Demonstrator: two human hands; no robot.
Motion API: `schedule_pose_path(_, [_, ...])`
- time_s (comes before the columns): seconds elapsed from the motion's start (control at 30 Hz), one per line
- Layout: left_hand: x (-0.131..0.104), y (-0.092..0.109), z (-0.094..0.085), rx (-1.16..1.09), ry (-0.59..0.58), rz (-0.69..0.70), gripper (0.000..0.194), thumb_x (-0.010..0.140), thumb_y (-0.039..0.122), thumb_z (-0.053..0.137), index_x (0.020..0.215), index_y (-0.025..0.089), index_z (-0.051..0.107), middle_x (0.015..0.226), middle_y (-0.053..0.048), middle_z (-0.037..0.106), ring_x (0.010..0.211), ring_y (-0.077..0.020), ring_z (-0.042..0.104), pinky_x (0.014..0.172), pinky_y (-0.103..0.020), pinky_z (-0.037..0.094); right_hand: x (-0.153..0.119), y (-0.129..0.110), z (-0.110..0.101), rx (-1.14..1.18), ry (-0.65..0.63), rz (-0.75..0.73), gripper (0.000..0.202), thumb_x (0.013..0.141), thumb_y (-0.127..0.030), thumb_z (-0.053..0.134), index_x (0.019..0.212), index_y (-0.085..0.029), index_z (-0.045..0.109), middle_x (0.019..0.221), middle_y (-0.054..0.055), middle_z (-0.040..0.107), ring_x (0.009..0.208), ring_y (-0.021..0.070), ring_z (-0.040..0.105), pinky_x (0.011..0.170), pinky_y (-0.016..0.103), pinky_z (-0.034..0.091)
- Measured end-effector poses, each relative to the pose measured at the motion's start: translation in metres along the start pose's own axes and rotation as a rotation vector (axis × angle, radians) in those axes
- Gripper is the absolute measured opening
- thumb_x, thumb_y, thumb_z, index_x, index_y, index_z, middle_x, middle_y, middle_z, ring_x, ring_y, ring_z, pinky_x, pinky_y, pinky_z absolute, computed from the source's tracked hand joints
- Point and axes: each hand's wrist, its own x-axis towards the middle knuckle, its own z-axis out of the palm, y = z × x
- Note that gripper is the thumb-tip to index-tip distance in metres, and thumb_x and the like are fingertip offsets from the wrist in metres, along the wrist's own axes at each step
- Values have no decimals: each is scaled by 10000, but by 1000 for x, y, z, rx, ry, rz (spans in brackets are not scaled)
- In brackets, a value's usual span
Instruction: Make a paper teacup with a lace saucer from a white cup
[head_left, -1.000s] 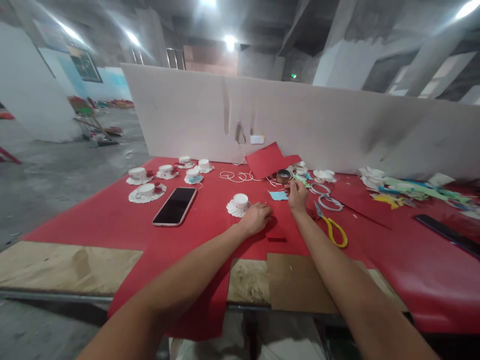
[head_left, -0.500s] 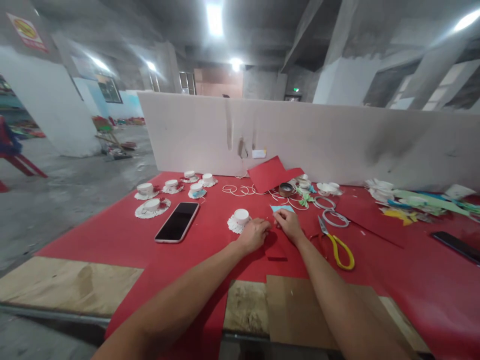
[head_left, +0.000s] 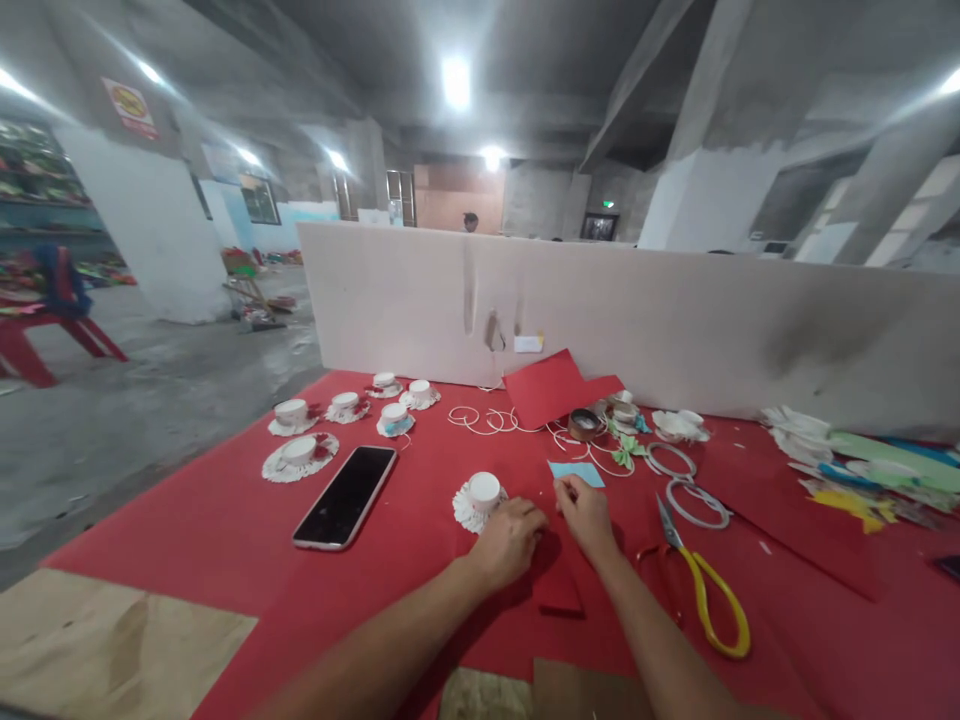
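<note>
My left hand (head_left: 511,540) rests just right of a white cup on a lacy white base (head_left: 484,492), its fingers curled down towards the red surface; anything in them is too small to make out. Close to it on the right, my right hand (head_left: 585,512) has thumb and fingers pinched together beside a light blue paper piece (head_left: 577,473). What that pinch holds, if anything, is hidden. Folded red paper (head_left: 561,590) lies below and between both hands. Yellow-handled scissors (head_left: 701,575) lie open to the right of my right hand.
A phone (head_left: 346,497) and several white cups on lacy bases (head_left: 298,452) are at left. Behind are red paper (head_left: 546,388), white cord (head_left: 491,420), a tape roll (head_left: 584,424) and rings (head_left: 697,503). A white panel (head_left: 390,300) stands across the back.
The camera view has tilted up and shifted, so the table things appear lower and larger. Both hands remain near the red paper, with a slightly wider gap between them.
</note>
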Motion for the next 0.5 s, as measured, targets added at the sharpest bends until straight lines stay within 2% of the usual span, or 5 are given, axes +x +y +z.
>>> schedule_pose_path(0.23, [1,-3,0,-55,-14,-11,182,761,77,467,854,168,594,856,-45,613,819,-169,527,753,-280,405,2,3,-1,89,-129,9,233,824,-349,443,767,-175,588,598,24,618,572,164,576,586,263,419])
schedule_pose_path(0.3, [1,-3,0,-70,8,-40,201,746,61,468,884,158,576,876,-52,612,838,-173,530,769,-286,410,3,6,-9,182,-235,3,206,784,-340,508,840,-166,604,737,42,654,670,168,593,635,270,442])
schedule_pose_path(0.37, [1,-3,1,-81,23,-76,234,725,41,474,915,149,559,896,-62,611,857,-177,535,784,-294,416,4,7,-20,317,-406,6,237,745,-339,561,888,-154,597,823,48,653,726,164,590,666,271,456])
schedule_pose_path(0.43, [1,-3,3,-79,40,-94,281,719,36,475,968,150,539,912,-66,609,856,-180,539,780,-306,423,5,7,-29,383,-568,4,301,710,-348,610,927,-142,590,827,41,638,721,153,576,652,264,458])
schedule_pose_path(0.5, [2,-4,4,-71,52,-85,299,729,40,469,998,159,522,918,-66,608,853,-181,544,768,-311,431,5,4,-33,309,-660,-43,338,651,-327,675,920,-138,598,796,31,620,690,145,551,619,253,442])
